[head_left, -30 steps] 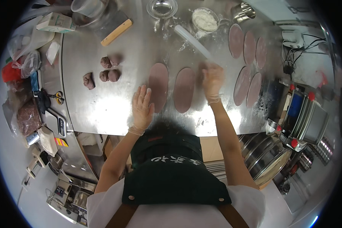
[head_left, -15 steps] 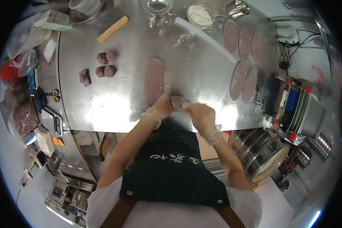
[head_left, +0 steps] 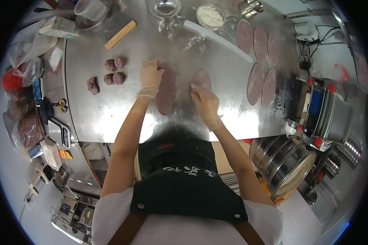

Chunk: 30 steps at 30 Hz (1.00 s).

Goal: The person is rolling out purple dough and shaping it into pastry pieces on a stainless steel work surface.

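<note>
Head view: from where I stand, a dark-handled pair of scissors lies at the far left, just above a pale scale. On the steel worktop come five mauve dough lumps, one lump by itself and the other four in two touching pairs. Beyond them a wooden handle rests at a slant. Next is the person's left hand, in a clear glove, its fingers bent together at the upper left edge of a long, flat oval sheet; I cannot tell whether they grip it. Farther back sits a clear bowl. Apart from that first sheet, to its right, lies a second oval, partly hidden by the right hand, whose fingers bunch over its left side; whether they pinch it, I cannot tell. Past it a white rod runs aslant below a dish of white powder. Five more ovals stand in two rows, three behind two, before stacked round sieves and a red-knobbed machine.
</note>
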Tool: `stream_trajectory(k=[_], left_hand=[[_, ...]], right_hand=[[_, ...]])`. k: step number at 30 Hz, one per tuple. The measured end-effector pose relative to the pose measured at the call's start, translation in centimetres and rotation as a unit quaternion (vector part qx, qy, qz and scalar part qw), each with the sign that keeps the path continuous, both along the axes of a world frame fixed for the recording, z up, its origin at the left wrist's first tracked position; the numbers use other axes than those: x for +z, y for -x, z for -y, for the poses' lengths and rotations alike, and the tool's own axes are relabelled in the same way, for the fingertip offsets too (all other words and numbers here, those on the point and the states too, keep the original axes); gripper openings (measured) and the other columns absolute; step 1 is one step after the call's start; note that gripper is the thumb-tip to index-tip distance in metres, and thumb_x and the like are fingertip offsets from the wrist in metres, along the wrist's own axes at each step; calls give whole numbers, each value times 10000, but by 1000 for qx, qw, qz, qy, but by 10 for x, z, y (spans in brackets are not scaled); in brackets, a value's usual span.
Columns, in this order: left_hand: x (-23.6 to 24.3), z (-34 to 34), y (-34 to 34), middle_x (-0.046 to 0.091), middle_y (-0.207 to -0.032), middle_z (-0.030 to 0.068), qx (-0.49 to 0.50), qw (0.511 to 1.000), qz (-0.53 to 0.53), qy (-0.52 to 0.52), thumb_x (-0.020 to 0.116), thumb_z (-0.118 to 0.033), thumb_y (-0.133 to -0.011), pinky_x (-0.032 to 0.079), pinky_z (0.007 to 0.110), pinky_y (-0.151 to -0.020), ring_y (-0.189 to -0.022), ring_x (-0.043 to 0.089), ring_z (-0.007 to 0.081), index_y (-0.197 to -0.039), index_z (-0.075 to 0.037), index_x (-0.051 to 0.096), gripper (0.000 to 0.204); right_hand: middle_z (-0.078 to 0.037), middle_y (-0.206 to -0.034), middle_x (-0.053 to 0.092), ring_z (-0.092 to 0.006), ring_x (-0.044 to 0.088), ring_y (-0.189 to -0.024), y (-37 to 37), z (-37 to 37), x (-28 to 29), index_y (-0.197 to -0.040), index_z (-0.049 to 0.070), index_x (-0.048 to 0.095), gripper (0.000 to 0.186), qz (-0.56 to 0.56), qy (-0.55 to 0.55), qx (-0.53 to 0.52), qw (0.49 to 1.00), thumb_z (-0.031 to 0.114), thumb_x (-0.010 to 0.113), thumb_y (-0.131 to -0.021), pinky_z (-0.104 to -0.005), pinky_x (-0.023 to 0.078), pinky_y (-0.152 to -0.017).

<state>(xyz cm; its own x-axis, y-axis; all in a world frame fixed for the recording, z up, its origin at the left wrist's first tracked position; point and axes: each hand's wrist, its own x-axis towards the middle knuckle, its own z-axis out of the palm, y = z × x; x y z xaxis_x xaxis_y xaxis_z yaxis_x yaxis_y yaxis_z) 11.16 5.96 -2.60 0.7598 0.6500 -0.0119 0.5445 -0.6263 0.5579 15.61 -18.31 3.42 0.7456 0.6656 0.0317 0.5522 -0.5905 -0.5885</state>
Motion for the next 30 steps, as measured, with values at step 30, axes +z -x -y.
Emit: stream_trajectory(k=[30], left_hand=[[9,71,48,419,-1544,208,-72,992,67,-81,619,-306,-971,314,464,-1176,-1420,406,352,-1511,27,368,683]], right_hand=[[-127,-1198,668,-306,629,-1151,73,12,-13,-1189,59,636,357,56,-20,178,982,137,664,-842,-417,518,-914]])
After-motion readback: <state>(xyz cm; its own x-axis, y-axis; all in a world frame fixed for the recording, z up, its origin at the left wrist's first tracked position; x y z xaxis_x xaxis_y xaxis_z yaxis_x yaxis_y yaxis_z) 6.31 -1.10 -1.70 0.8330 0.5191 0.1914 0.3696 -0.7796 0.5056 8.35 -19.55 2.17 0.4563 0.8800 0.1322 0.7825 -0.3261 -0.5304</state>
